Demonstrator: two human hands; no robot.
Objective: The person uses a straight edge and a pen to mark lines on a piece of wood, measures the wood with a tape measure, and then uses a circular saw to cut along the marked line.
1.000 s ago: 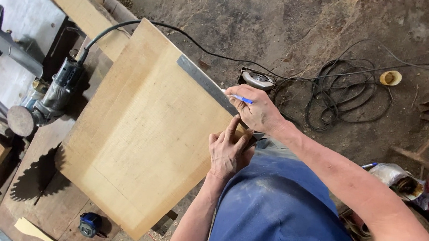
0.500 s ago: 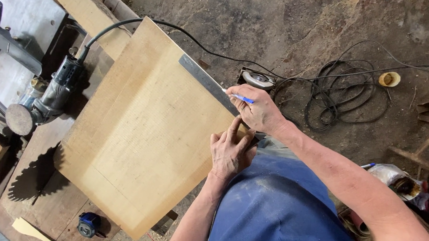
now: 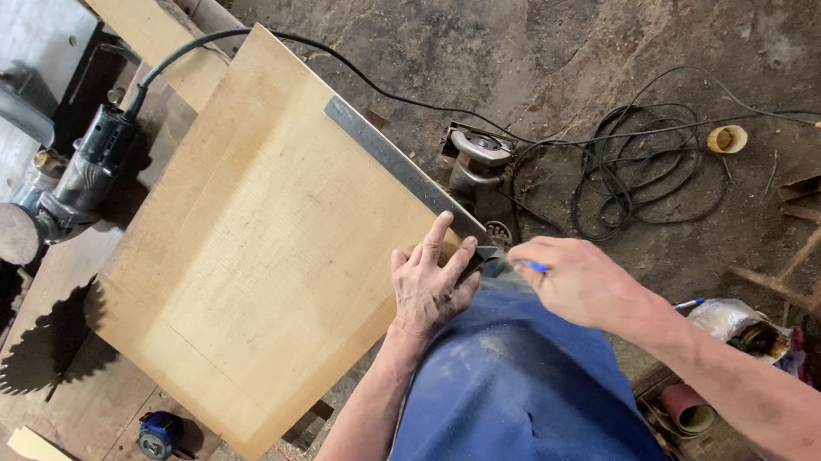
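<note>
Metal ruler (image 3: 397,168) under flat left hand (image 3: 429,284) on plywood board (image 3: 257,250) (right hand (image 3: 573,283) pinching blue pen (image 3: 534,266)).

The board (image 3: 257,250) is pale wood, matt, with fine grain; the straightedge (image 3: 405,171) along its far edge is dull grey metal, smooth; the pen (image 3: 534,266) looks like blue plastic; the workbench (image 3: 87,401) is rough, worn wood; the floor (image 3: 574,41) is coarse dirt.
</note>
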